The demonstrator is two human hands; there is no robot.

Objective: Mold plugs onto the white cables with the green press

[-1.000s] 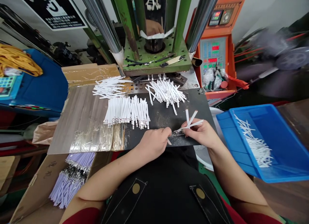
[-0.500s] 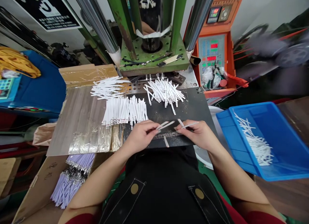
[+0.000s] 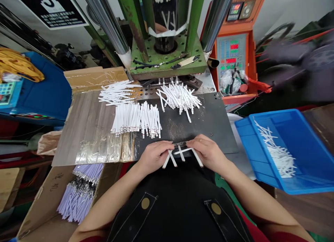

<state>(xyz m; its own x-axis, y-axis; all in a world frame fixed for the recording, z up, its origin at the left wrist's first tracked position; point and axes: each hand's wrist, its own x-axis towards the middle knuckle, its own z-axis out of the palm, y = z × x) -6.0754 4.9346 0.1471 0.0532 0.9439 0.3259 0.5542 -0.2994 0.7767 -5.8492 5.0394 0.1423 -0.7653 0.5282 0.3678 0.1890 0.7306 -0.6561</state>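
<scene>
Left hand [image 3: 154, 157] and right hand [image 3: 207, 152]: both curled, fingertips at either end of a small dark metal jig [image 3: 180, 143], grip unclear. White wires [image 3: 182, 154]: held at the jig, fanned toward the body, one lying crosswise. Ahead of the hands: loose white wire piles [image 3: 135, 118] on a black steel plate [image 3: 216, 120].

Factory workshop — a green hydraulic press [image 3: 161, 66], an orange control panel [image 3: 231, 50], a blue parts bin [image 3: 276, 112]

Bright, even light, faint shadows; edges bowed; dark machinery [image 3: 294, 55] at right blurred.
</scene>
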